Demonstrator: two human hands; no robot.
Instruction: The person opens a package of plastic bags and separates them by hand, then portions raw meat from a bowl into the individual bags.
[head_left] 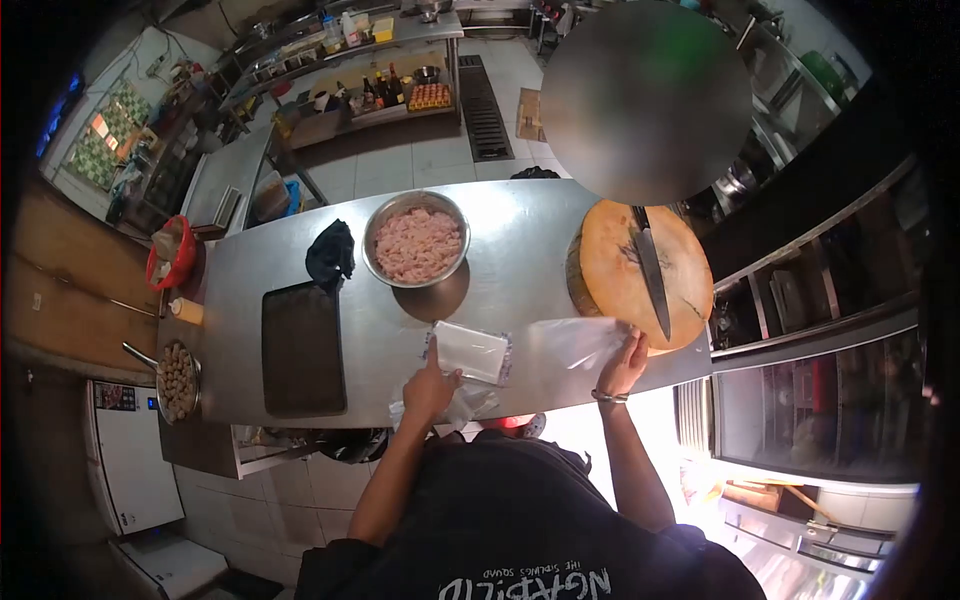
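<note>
A pack of clear plastic bags (472, 352) lies on the steel table near its front edge. My left hand (428, 392) is at the pack's left end, index finger stretched along it and thumb apart; its other fingers are hard to see. Off to the right, my right hand (622, 368) pinches one thin clear plastic bag (572, 340), which is smeared by motion. Crumpled clear plastic (470, 405) sits beside my left hand at the table edge. Behind the pack stands a steel bowl (372, 262) of raw, pale pink chopped meat (417, 245).
A knife (652, 270) lies on the round wooden chopping block (605, 260) at right. On the left are a dark tray (303, 350), a black cloth or bag (330, 255), a squeeze bottle (186, 311), a pan of small round pieces (178, 385) and a red basket (172, 255).
</note>
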